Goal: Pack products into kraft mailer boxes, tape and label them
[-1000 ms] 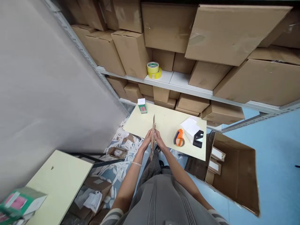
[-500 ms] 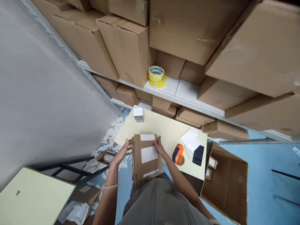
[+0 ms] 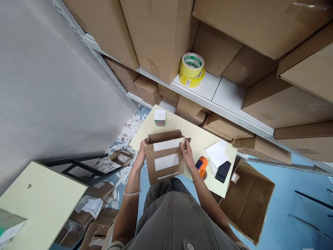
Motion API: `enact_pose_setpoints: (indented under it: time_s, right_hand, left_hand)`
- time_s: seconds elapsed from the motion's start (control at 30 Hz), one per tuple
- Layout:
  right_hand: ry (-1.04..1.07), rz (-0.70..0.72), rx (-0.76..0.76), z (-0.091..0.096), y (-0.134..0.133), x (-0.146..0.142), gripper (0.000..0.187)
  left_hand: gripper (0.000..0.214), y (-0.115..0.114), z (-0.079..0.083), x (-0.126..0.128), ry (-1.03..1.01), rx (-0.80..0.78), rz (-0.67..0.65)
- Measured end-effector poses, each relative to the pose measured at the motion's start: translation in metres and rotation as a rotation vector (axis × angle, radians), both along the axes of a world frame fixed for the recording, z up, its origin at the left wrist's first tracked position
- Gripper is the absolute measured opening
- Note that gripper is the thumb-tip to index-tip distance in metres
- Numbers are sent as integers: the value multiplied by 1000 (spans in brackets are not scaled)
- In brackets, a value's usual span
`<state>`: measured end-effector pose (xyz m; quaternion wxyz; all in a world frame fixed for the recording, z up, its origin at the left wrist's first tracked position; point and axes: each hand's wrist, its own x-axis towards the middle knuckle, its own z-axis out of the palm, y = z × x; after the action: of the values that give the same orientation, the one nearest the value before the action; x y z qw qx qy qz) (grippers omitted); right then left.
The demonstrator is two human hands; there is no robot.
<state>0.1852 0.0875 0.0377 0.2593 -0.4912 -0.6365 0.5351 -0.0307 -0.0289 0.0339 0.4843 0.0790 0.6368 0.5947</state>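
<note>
A brown cardboard box (image 3: 166, 175) with white labels on its near side is held between my two hands, at the front edge of the pale table (image 3: 188, 130). Its top gapes, showing part of the inside. My left hand (image 3: 141, 155) grips the upper left edge, and my right hand (image 3: 186, 152) is closed around the upper right corner. Behind the box stands a small white and green box (image 3: 160, 118). To the right of my right hand lies an orange and blue tape dispenser (image 3: 201, 165), partly hidden by my forearm.
White papers (image 3: 216, 153) and a black phone (image 3: 222, 172) lie at the table's right end. A large open carton (image 3: 251, 194) stands beyond it. Yellow tape rolls (image 3: 191, 69) sit on the shelf among cartons. Paper scraps (image 3: 131, 130) cover the floor left; a second table (image 3: 39, 205) stands nearby.
The cardboard box has tipped and its top has come open, showing the inside. My right hand has shifted to its upper right corner; my left fingers have closed on the left edge.
</note>
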Motion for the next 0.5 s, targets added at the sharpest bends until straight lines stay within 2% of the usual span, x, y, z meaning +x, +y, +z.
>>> enact_pose_setpoints:
  time_s: [0.1,0.2,0.27,0.37,0.43,0.5]
  right_hand:
    - [72,-21,74,37,3,15,58]
    - [56,-54,130,54,-2,37,59]
    - [32,-78,139,52,-8,53,61]
    - [-2,-115,134,40,-20,77,64]
    - [-36,-136,137,32,-30,90,68]
    - [-94,-138,136,25,-39,102,74]
  left_hand:
    - [70,14,21,5,118,92,-32]
    - [68,24,34,17,145,201,-173]
    - [69,30,36,28,163,243,-286]
    - [69,38,32,47,210,260,-409]
    - [67,42,26,58,261,244,-411]
    - [65,43,19,67,346,209,-350]
